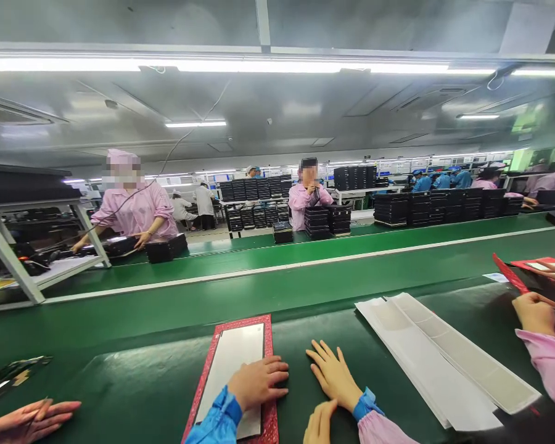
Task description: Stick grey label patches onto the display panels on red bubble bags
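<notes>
Strip lights are running along the low ceiling, and beyond a pale rail two people in pink, one to the left and one near the middle, are working beside black stacks. Nearer, my green desk is spreading across the foreground. Straight before me a white panel is lying flat, its long side pointing away and slightly right, with red wrap showing as a border around it. My left fingers, below a blue sleeve, are resting over the panel's right half, a little apart, tips reaching past the wrap's right edge; they are clamping nothing that I can see, and I cannot tell how hard they are pressing. My right fingers, beyond a blue cuff on a pink sleeve, are fanning apart over bare desk, just right of the wrap. Another hand is showing at the bottom edge between my arms; whose, I cannot tell. Further right, long pale sheets are lying overlapped and slanted. At far right a co-worker's hand is holding a red piece. At lower left somebody's hand is stretching in below dark strips.
</notes>
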`<action>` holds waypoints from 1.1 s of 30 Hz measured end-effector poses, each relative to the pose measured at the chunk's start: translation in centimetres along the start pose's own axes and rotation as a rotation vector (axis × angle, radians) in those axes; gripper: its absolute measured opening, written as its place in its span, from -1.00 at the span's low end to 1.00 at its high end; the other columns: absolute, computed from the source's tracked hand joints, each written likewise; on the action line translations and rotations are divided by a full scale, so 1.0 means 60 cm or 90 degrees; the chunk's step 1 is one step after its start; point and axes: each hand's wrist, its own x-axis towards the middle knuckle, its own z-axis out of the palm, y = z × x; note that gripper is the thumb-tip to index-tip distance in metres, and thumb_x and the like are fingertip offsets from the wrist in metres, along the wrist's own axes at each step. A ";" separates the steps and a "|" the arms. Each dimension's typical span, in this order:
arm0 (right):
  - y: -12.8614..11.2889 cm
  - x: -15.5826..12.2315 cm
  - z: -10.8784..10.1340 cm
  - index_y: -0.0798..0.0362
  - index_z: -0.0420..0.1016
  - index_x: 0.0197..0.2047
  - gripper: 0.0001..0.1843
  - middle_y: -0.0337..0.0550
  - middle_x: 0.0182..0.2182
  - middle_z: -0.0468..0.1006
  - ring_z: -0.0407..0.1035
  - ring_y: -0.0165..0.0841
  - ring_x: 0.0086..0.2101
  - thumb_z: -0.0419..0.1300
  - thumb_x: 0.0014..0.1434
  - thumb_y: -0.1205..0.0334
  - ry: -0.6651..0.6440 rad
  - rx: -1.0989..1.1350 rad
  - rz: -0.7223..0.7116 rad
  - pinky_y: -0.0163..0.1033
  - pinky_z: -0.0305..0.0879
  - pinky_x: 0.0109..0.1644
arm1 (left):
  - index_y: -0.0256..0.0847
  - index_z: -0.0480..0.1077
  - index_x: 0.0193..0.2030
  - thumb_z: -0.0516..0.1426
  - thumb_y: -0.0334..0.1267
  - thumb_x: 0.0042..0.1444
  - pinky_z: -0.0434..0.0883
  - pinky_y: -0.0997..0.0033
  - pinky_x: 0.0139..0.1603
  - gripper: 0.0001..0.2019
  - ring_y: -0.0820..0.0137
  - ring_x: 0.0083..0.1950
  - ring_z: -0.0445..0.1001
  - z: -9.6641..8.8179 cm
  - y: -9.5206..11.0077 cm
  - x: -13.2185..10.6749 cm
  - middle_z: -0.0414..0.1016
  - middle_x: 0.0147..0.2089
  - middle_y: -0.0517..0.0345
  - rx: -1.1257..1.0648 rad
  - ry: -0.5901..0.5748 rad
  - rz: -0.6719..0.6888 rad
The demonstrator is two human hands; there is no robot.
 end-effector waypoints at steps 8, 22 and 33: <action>0.049 0.037 -0.006 -0.15 0.01 0.24 -0.47 -0.18 0.28 -0.18 -0.30 -0.14 0.24 -0.23 0.20 0.11 0.047 -0.163 0.159 0.41 -0.42 0.09 | -0.07 0.32 -0.69 0.24 -0.32 -0.13 0.22 0.12 0.09 -0.78 0.25 -0.27 0.44 -0.009 -0.015 -0.010 0.38 -0.60 0.16 -0.083 0.008 -0.071; 0.059 0.051 -0.014 -0.23 0.02 0.23 -0.45 -0.28 0.27 -0.12 -0.22 -0.21 0.23 -0.24 0.16 0.18 0.040 -0.249 0.210 0.36 -0.27 0.11 | -0.29 0.33 -0.23 -0.01 -0.61 -0.18 0.09 0.59 -0.58 -0.67 0.57 -0.57 0.16 0.239 0.084 0.179 0.22 -0.58 0.34 -0.207 0.211 -0.198; 0.077 0.103 -0.013 -0.23 -0.03 0.24 -0.44 -0.24 0.28 -0.19 -0.29 -0.14 0.24 -0.22 0.16 0.20 0.036 -0.253 0.251 0.46 -0.31 0.03 | -0.24 0.32 -0.28 -0.08 -0.61 -0.29 0.08 0.56 -0.50 -0.61 0.52 -0.54 0.16 0.223 0.029 0.221 0.20 -0.59 0.35 -0.214 0.217 -0.190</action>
